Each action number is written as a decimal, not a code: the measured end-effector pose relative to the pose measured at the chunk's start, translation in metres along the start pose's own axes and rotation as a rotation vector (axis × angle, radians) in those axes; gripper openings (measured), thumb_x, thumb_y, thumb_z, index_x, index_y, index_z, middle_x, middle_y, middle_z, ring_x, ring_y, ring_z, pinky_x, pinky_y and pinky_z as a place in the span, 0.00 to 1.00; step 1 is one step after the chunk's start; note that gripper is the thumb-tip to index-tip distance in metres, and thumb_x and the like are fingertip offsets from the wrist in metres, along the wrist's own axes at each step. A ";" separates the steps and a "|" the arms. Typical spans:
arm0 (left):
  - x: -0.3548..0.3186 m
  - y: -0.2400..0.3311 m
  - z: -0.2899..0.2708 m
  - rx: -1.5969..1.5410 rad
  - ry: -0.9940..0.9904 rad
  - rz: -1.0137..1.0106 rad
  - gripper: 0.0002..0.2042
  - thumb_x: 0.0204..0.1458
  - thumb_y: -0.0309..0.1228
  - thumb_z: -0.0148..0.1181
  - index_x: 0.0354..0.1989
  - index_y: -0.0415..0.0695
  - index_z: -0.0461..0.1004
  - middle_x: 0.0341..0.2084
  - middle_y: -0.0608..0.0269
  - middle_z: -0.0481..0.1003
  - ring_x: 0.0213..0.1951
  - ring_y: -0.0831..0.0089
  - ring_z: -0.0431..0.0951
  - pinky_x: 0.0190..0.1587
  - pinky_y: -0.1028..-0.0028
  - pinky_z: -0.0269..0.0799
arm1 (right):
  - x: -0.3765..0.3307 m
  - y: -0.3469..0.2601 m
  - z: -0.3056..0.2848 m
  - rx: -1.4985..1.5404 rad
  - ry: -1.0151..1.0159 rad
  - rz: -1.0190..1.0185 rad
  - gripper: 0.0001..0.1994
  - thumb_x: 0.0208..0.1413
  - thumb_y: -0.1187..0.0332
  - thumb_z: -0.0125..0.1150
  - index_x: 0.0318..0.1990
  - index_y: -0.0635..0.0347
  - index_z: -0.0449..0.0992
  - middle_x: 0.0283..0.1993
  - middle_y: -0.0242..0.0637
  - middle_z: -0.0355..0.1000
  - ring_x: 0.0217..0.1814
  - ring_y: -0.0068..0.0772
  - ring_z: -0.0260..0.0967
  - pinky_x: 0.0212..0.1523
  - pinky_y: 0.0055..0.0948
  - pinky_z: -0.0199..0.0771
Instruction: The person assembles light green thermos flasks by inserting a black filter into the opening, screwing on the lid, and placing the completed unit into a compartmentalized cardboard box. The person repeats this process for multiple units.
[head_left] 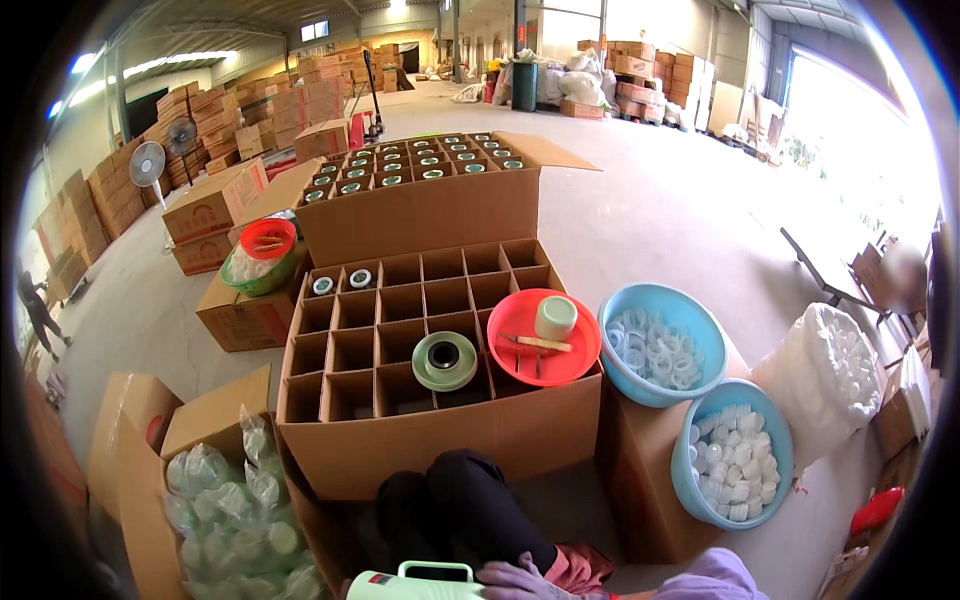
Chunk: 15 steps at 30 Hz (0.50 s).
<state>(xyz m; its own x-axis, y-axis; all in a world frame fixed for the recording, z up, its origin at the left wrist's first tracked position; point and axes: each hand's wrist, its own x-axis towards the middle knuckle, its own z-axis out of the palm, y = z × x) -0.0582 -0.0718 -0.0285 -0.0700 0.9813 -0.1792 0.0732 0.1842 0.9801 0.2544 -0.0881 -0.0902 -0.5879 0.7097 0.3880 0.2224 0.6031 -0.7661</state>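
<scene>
A pale green vacuum jug (415, 588) with a loop handle lies on its side at the lower edge, partly cut off. My right hand (522, 579), in a greyish glove, is closed on the jug's right end. My left hand is not in view. In front of my dark-trousered legs stands an open carton (430, 450) with cardboard dividers. Two jugs with round tops (360, 279) sit in its far left compartments. On the dividers rest a round green part (444, 374) with a black centre and a red basin (510, 345) holding a pale green cup (556, 318) and tweezers-like tools (537, 343).
To the right, one blue basin (608, 300) holds clear rings, another (690, 500) white caps; a white sack (800, 370) stands beyond. At left, a carton (135, 500) holds bagged green parts. Behind, another divided carton (420, 215) is filled with jugs. Fans and stacked boxes stand farther off.
</scene>
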 end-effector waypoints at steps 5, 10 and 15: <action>-0.001 -0.006 0.009 -0.047 0.003 -0.045 0.21 0.60 0.38 0.58 0.55 0.33 0.73 0.51 0.50 0.76 0.56 0.59 0.75 0.60 0.65 0.70 | 0.088 -0.014 -0.014 0.067 0.144 -0.031 0.26 0.64 0.62 0.55 0.66 0.63 0.63 0.68 0.51 0.60 0.73 0.48 0.54 0.72 0.40 0.52; -0.005 -0.017 0.003 -0.174 0.003 -0.072 0.21 0.59 0.38 0.59 0.54 0.34 0.73 0.49 0.50 0.76 0.55 0.60 0.76 0.58 0.66 0.71 | 0.148 -0.030 -0.031 0.911 -0.131 -0.094 0.38 0.62 0.47 0.58 0.71 0.65 0.57 0.78 0.49 0.45 0.80 0.45 0.40 0.76 0.41 0.38; -0.013 -0.039 -0.011 -0.475 -0.023 -0.182 0.20 0.59 0.37 0.60 0.54 0.34 0.74 0.48 0.51 0.77 0.54 0.60 0.76 0.57 0.66 0.71 | 0.182 -0.026 -0.043 0.649 -0.061 -0.068 0.46 0.45 0.59 0.78 0.69 0.64 0.57 0.67 0.45 0.60 0.71 0.41 0.57 0.71 0.37 0.56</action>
<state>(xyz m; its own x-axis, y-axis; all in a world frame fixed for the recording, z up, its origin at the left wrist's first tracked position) -0.0706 -0.0920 -0.0636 -0.0174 0.9376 -0.3472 -0.3991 0.3118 0.8622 0.1753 0.0409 0.0226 -0.6313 0.6446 0.4313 -0.3199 0.2901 -0.9019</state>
